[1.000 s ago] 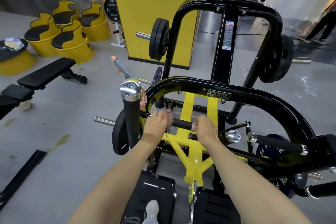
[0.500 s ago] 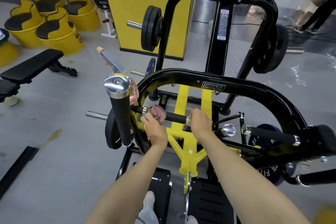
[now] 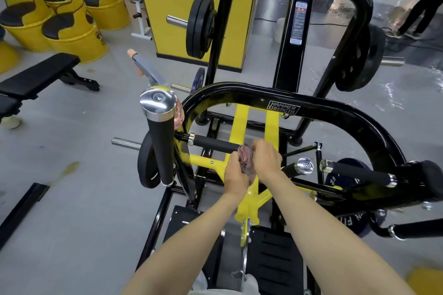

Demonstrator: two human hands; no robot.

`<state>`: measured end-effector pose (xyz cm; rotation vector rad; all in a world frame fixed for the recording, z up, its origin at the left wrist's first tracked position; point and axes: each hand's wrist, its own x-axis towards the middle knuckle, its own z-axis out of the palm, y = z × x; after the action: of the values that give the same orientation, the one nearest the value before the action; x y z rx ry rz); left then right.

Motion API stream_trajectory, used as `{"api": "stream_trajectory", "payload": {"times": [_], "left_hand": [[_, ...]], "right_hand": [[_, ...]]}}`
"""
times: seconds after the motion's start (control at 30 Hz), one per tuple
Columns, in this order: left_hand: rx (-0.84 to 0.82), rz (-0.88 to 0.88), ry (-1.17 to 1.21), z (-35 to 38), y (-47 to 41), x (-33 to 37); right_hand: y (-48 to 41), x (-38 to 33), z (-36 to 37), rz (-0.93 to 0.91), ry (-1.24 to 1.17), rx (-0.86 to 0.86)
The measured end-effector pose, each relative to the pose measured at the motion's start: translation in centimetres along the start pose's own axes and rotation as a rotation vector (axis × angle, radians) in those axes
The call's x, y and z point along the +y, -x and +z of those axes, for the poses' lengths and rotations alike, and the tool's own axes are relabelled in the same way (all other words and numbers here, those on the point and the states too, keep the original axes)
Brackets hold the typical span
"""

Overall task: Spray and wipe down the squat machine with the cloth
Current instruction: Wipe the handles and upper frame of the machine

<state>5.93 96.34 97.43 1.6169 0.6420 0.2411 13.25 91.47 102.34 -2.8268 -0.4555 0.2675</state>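
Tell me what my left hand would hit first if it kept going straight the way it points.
Likely the black handle bar, just beyond the cloth your left hand holds; depth is unclear.

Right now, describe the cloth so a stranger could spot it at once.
Below the squat machine's curved black tube with the Hammer Strength plate runs a horizontal black padded handle. At its right end the left hand grips the crumpled cloth: the only red-and-white woven thing.

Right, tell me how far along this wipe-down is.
Done: no surface shows clearly as wiped. In hand: left hand grips the pink mesh cloth on the horizontal black foam handle, beside the right hand. Remaining, likely: the upright chrome-capped handle and curved black frame.
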Motion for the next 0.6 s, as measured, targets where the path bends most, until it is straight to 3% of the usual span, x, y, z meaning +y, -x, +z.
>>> {"api": "stream_trajectory", "payload": {"times": [0.1, 0.17, 0.2, 0.6], "left_hand": [[-0.080, -0.365, 0.102, -0.9, -1.4, -2.6], [-0.033, -0.687, 0.402, -1.1, -2.6, -3.1], [-0.013, -0.765, 0.517, -1.2, -3.1, -2.6], [0.001, -0.818, 0.767, -1.1, -5.3, -0.4]], "right_hand": [[-0.1, 0.0, 0.1, 0.003, 0.003, -0.016], [-0.2, 0.1, 0.2, 0.002, -0.032, -0.020], [-0.2, 0.1, 0.2, 0.002, -0.039, -0.019], [0.0, 0.0, -0.2, -0.048, 0.044, -0.042]]}}
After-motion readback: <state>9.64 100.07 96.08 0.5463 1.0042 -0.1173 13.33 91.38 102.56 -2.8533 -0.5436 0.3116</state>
